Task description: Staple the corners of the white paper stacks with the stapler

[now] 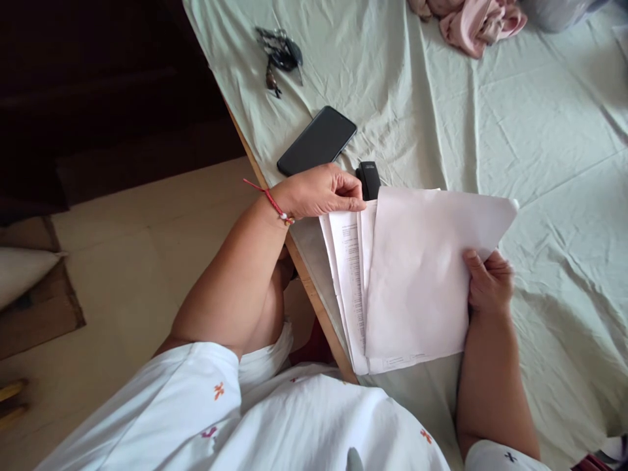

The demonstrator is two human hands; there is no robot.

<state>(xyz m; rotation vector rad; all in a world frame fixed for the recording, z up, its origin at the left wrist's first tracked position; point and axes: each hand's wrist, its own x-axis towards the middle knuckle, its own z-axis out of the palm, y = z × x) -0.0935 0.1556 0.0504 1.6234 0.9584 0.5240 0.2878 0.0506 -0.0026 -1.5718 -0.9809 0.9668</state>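
Observation:
A stack of white paper sheets (pixel 417 275) lies at the near edge of a bed covered with a pale green sheet (pixel 540 131). My left hand (pixel 321 191), with a red thread bracelet on the wrist, pinches the top left corner of the sheets. My right hand (pixel 488 281) grips the right edge of the top sheet, which is blank and lifted over printed pages beneath. A small black stapler (pixel 369 180) rests just beyond my left fingers.
A black phone (pixel 316 141) lies face up behind the stapler. A bunch of keys (pixel 279 55) sits farther back. Pink cloth (pixel 471 23) is bunched at the far edge. Beige floor (pixel 147 248) is on the left, with a brown mat (pixel 44 307).

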